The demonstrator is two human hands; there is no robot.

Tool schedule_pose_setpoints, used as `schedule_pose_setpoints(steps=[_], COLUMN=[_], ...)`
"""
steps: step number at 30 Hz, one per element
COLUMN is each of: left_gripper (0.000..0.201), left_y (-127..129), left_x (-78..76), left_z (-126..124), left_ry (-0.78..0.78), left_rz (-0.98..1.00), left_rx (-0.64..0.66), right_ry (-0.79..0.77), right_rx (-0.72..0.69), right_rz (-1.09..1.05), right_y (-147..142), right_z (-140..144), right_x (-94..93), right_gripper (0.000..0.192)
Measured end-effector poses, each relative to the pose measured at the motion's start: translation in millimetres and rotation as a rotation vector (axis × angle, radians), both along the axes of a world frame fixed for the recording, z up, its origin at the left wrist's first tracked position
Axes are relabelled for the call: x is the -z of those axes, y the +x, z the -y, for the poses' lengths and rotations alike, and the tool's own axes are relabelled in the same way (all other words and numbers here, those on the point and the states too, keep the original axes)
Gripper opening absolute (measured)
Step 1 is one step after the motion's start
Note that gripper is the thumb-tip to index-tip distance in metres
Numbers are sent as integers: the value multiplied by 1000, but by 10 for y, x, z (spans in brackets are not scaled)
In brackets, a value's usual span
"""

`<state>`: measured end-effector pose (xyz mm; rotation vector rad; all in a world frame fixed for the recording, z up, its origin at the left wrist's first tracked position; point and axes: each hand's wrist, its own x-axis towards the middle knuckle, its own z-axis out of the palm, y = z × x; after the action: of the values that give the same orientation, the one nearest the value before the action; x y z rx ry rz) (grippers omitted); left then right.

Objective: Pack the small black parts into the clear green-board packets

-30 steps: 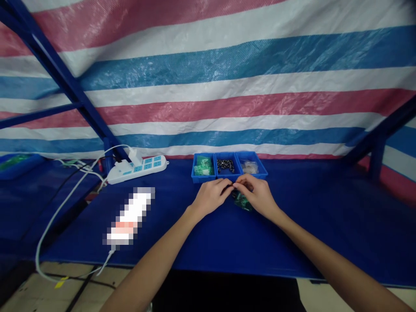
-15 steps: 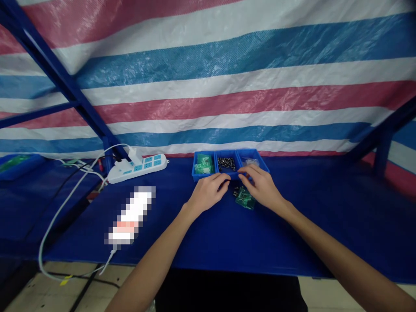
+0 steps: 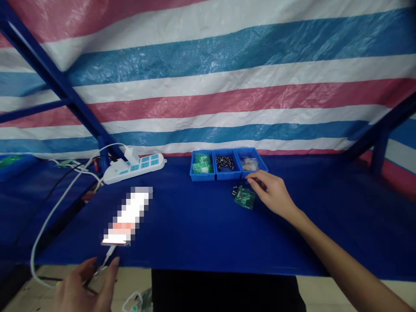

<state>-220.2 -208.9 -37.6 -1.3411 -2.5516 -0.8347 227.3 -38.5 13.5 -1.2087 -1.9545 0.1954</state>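
My right hand point(image 3: 272, 194) rests on the blue table, fingers loosely curled, just right of a small green circuit board point(image 3: 245, 197) and in front of the right bin. I cannot tell whether it pinches a small part. My left hand point(image 3: 86, 286) is low at the bottom left, below the table edge, fingers spread and holding nothing, near a white cable and a phone point(image 3: 127, 216). Three joined blue bins point(image 3: 227, 174) stand behind the board: green boards in the left one, black parts in the middle one, clear pieces in the right one.
A white power strip point(image 3: 134, 167) with plugged cables lies at the back left. A striped tarp hangs behind the table. Blue frame posts point(image 3: 58, 82) rise at left and right. Another blue tray point(image 3: 13, 167) sits far left.
My left hand has pulled back from the bins to below the table's front edge at the left. My right hand stays by the green board, slightly further right.
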Motion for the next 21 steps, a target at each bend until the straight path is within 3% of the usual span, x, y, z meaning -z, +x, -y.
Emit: schedule_pose_setpoints(steps=[2,5,9,12,15,21], left_gripper=[69,59,52,46,41,36], left_y=[81,201,186,127,92,98], left_x=[0,-127,-214,-144,-19,56], left_z=[-18,-133,-247,-265,-260,-239], left_ry=[-52,-53,-94,-212,-195,-23], left_rz=[9,-52,-101,-209,-319,-146], left_rx=[-14,-17,-36,-44,-54,-3], right_ry=[-6,-15,-10,-10,-23,-23], right_rx=[0,9,17,17,8,2], right_rz=[5,7,14,12,6,3], right_y=[2,13,21,18,14,12], right_z=[6,12,9,12,20,29], right_x=[19,38,36,31,26,22], right_gripper=[17,18,19,20,21,21])
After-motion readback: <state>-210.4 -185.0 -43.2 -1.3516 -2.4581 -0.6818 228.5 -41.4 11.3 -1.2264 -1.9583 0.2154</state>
